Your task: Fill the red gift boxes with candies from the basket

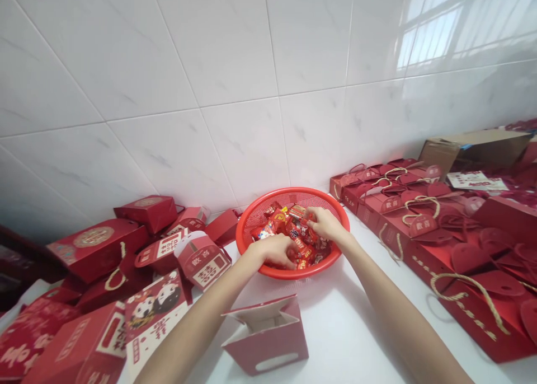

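Note:
Both my hands reach into a red plastic basket (pixel 241 235) of wrapped candies (pixel 308 235), mostly in shiny red wrappers. My left hand (pixel 280 251) is at the near left part of the pile, fingers bent and apart, touching the wrappers. On the right side my right hand (pixel 325 224) has its fingers curled together against the candies, beside a brownish packet (pixel 297 211). What lies under its fingertips is hidden. A small red paper gift box (pixel 268 342) stands with its top open on the white table between my forearms.
Red gift boxes (pixel 155 308) in mixed designs crowd the left. Rows of red boxes with rope handles (pixel 390 227) fill the right side. Farther right stands a cardboard box (pixel 474 146). A tiled wall (pixel 239 143) rises directly behind the basket.

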The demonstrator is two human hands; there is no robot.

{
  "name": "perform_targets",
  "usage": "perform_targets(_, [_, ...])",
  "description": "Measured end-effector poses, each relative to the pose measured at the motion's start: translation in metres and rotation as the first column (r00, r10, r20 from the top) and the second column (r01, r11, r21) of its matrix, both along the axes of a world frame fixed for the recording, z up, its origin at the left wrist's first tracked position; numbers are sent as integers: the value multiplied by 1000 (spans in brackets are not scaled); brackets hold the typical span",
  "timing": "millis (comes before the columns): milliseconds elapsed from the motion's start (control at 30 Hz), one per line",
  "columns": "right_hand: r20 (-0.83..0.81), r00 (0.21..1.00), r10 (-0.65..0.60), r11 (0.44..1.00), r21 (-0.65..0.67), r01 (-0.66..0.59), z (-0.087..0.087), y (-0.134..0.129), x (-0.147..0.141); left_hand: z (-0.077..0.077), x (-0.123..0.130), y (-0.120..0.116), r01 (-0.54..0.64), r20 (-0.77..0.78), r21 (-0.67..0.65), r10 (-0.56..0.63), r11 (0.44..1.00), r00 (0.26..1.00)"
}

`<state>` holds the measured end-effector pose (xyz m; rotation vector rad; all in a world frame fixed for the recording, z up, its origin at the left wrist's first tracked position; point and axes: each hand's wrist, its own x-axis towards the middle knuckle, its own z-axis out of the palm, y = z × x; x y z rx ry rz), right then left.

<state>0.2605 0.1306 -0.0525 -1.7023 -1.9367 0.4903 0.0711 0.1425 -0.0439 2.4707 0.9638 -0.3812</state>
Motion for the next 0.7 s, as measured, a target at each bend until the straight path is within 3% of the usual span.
perform_targets(233, [4,1000,2,1000,-9,-2,2,-1,-1,-2,13,-7,143,-98,131,-131,981,987])
perform_targets(467, [-54,998,24,1000,18,-23,-1,-1,-3,-5,30,-9,266,-139,126,-249,956,959])
perform_targets(700, [-93,995,41,998,56,-36,-4,1,-2,-8,29,-6,226,-178,59,-213,972,961])
